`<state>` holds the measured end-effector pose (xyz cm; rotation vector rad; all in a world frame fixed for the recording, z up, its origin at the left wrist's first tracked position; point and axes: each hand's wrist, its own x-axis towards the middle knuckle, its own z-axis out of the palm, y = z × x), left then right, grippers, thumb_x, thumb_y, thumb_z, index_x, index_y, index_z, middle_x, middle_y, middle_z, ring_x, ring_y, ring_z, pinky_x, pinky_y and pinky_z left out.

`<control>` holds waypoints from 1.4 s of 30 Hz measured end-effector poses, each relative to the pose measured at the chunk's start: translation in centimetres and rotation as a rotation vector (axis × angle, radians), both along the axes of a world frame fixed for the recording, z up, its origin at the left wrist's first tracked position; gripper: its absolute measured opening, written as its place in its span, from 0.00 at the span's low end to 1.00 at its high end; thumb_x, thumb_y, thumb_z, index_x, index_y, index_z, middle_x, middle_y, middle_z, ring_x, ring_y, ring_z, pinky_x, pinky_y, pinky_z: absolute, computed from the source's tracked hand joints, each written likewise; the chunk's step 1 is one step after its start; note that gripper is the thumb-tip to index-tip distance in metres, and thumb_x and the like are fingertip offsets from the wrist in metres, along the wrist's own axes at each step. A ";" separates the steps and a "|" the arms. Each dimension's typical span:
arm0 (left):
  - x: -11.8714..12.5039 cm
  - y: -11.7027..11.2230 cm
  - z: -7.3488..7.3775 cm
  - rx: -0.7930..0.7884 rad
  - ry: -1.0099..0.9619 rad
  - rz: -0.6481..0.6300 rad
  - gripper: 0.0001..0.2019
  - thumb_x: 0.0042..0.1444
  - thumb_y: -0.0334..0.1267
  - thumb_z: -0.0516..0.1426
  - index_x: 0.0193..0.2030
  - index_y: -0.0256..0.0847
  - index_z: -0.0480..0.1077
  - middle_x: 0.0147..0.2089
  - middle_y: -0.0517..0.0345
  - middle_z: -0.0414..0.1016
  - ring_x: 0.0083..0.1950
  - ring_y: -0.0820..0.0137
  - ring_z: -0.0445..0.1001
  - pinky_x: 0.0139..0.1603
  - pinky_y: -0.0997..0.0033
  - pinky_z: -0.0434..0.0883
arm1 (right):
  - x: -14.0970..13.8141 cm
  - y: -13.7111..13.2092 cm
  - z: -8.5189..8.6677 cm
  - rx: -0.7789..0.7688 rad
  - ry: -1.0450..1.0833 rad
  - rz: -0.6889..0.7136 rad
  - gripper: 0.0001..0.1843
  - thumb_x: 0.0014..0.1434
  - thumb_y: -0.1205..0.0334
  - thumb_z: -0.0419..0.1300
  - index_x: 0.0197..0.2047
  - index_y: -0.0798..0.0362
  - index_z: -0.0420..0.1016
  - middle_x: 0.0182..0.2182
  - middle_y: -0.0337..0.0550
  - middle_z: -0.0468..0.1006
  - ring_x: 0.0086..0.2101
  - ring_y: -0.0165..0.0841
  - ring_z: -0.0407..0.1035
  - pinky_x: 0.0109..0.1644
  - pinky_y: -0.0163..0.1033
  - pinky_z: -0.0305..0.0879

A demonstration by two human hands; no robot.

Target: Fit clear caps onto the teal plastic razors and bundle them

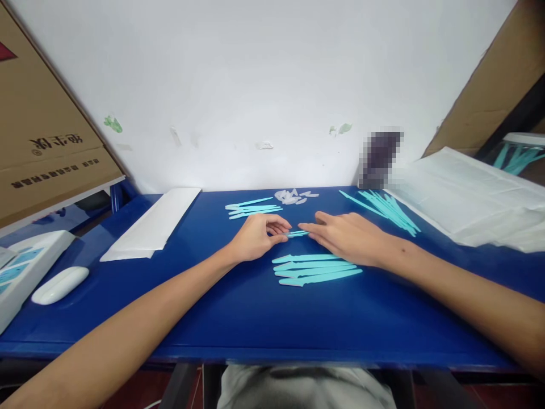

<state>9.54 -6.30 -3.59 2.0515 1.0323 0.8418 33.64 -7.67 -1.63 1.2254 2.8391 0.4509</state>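
Note:
Between my two hands a teal eyebrow razor (pixel 297 233) lies nearly level just above or on the blue table; I cannot tell which. My left hand (pixel 259 236) pinches its left end with thumb and fingers. On the other end are the fingers of my right hand (pixel 347 234), closed together. Several more teal razors (pixel 317 270) lie side by side just in front of my right hand. Beyond my left hand rests a small group of razors (pixel 255 208) with clear caps on their left ends. A small pile of clear plastic caps (pixel 290 197) sits near the wall.
A loose pile of teal razors (pixel 389 210) lies at the back right, beside white plastic bags (pixel 464 193). On the left are a folded white sheet (pixel 155 224), a white mouse-shaped object (pixel 60 285) and a white tray (pixel 38 261). Cardboard (pixel 51 113) stands at the left edge.

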 end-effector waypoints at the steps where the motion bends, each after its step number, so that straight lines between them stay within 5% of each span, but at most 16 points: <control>1: 0.1 0.0 0.0 0.001 -0.001 -0.005 0.09 0.54 0.32 0.65 0.42 0.35 0.78 0.39 0.52 0.82 0.39 0.69 0.79 0.45 0.67 0.77 | -0.1 0.0 0.0 -0.015 0.005 0.003 0.25 0.74 0.53 0.39 0.64 0.47 0.69 0.41 0.48 0.74 0.24 0.29 0.67 0.26 0.38 0.43; 7: 0.1 -0.1 0.1 0.069 0.055 -0.040 0.10 0.57 0.35 0.64 0.45 0.37 0.77 0.42 0.53 0.81 0.40 0.68 0.78 0.46 0.67 0.76 | -0.7 0.0 -0.2 -0.070 0.090 0.049 0.22 0.73 0.55 0.42 0.60 0.47 0.72 0.40 0.45 0.77 0.29 0.33 0.72 0.27 0.38 0.48; 13: -0.5 -0.1 0.5 0.432 0.484 -0.063 0.16 0.70 0.47 0.51 0.45 0.38 0.75 0.41 0.50 0.75 0.44 0.62 0.72 0.46 0.63 0.69 | 0.0 0.0 -0.3 -0.059 0.204 0.068 0.22 0.73 0.53 0.42 0.59 0.48 0.71 0.44 0.47 0.80 0.37 0.36 0.75 0.31 0.38 0.55; 24: 0.8 -0.4 0.8 0.523 0.707 -0.105 0.18 0.74 0.45 0.38 0.43 0.40 0.63 0.35 0.52 0.70 0.33 0.62 0.68 0.35 0.64 0.62 | -0.2 -0.3 -0.3 0.040 0.186 0.084 0.23 0.74 0.54 0.42 0.61 0.52 0.71 0.42 0.49 0.79 0.33 0.36 0.73 0.30 0.38 0.54; 29: -2.1 0.6 2.2 0.550 0.744 -0.151 0.19 0.73 0.48 0.40 0.40 0.41 0.64 0.36 0.52 0.73 0.36 0.62 0.71 0.38 0.66 0.63 | -0.3 -0.5 0.6 0.066 0.267 0.127 0.25 0.73 0.55 0.43 0.67 0.52 0.64 0.49 0.55 0.77 0.44 0.42 0.73 0.40 0.42 0.66; 32: -5.7 1.9 3.1 0.522 0.793 -0.057 0.19 0.73 0.49 0.40 0.38 0.42 0.64 0.34 0.53 0.72 0.34 0.62 0.71 0.35 0.66 0.61 | 0.5 -0.4 1.4 0.087 0.382 0.109 0.26 0.72 0.55 0.45 0.68 0.52 0.63 0.57 0.57 0.73 0.51 0.45 0.70 0.49 0.47 0.67; 35: -8.8 3.0 3.8 0.486 0.831 0.087 0.19 0.73 0.50 0.40 0.37 0.43 0.63 0.33 0.54 0.71 0.33 0.62 0.70 0.34 0.67 0.59 | 1.4 -0.6 1.7 -0.129 0.375 0.096 0.23 0.70 0.48 0.48 0.55 0.51 0.76 0.41 0.50 0.79 0.42 0.42 0.72 0.46 0.46 0.66; 38: -10.2 3.7 3.9 0.467 0.823 0.132 0.19 0.72 0.50 0.43 0.36 0.42 0.65 0.34 0.54 0.72 0.33 0.63 0.70 0.33 0.68 0.57 | 1.3 -1.3 1.5 -0.372 0.308 0.068 0.24 0.66 0.41 0.53 0.49 0.48 0.81 0.24 0.42 0.75 0.37 0.41 0.70 0.40 0.43 0.63; 42: -10.9 4.3 3.4 0.427 0.838 0.153 0.21 0.70 0.53 0.45 0.34 0.42 0.68 0.35 0.52 0.74 0.34 0.63 0.70 0.33 0.69 0.57 | 0.6 -2.2 1.4 -0.465 0.303 0.075 0.23 0.65 0.43 0.55 0.53 0.47 0.81 0.23 0.41 0.76 0.37 0.41 0.72 0.37 0.41 0.64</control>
